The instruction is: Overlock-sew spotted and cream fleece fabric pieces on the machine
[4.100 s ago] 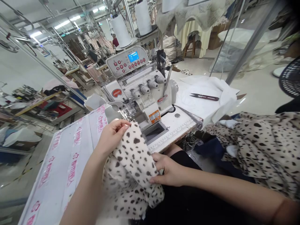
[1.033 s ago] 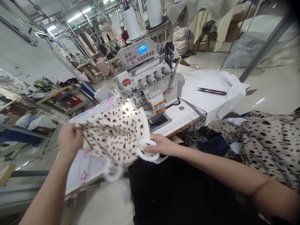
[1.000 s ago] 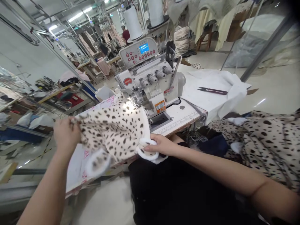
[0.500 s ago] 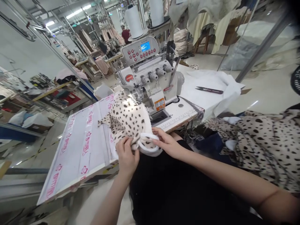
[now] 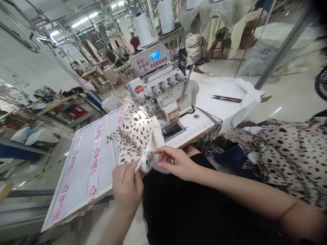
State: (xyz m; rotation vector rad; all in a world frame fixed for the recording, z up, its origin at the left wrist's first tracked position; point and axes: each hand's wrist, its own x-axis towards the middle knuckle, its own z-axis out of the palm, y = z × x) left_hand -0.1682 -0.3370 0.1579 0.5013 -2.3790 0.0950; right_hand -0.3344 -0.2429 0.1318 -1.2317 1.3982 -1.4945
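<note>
A cream fabric piece with dark spots (image 5: 135, 131) lies on the sewing table, its upper end under the lit needle area of an overlock sewing machine (image 5: 163, 92). Its fluffy white edge (image 5: 145, 162) is bunched at the near end. My left hand (image 5: 129, 185) is closed, pinching this edge between thumb and fingers. Just right of the bunch, my right hand (image 5: 177, 162) has loosely bent fingers, the thumb apart from the index finger. Its fingertips are close to the white underside (image 5: 158, 136); whether they touch it is unclear.
Dark thread snips (image 5: 227, 98) rest on white cloth at the machine's right. More spotted fabric (image 5: 291, 149) is heaped at my right. A board with pink print (image 5: 87, 160) extends left. Thread cones (image 5: 143, 30) stand behind the machine. A person (image 5: 134, 41) is far back.
My left hand has moved left and down, pulling the bunched edge along. My right hand has let go of the white edge loop and shifted slightly down. The loop is now gathered tighter.
</note>
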